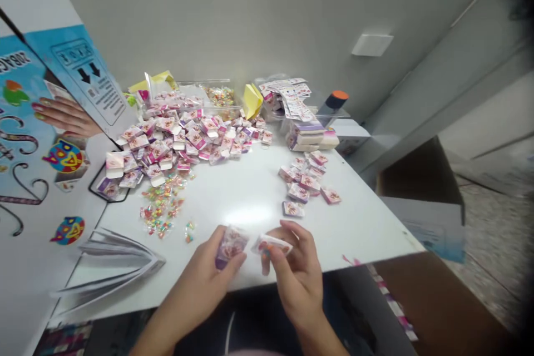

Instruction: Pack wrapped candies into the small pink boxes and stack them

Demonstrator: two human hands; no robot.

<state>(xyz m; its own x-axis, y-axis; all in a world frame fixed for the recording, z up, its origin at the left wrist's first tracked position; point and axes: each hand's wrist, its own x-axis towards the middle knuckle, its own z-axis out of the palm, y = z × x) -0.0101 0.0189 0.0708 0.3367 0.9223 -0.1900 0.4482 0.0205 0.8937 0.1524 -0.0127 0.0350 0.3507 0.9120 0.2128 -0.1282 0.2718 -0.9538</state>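
Observation:
Near the table's front edge, my left hand (208, 261) is closed around a small purple and white printed box (232, 243). Just to its right, my right hand (296, 267) pinches a small white printed piece (273, 245), with something small and colourful, orange and blue, under the thumb. A narrow gap lies between the two held things. Ahead and to the left are several small clear packets of coloured beads (162, 203), with one bead packet (189, 232) apart from the rest. Several similar small boxes (308, 181) lie at the right.
A large heap of small boxes (196, 136) fills the back left. Behind it stands a clear bin of bead packets (221, 95). Printed sheets (294, 97) and an orange-capped tube (334, 104) are at the back right. A folded paper booklet (120, 272) and a tall printed carton (54, 139) flank the left.

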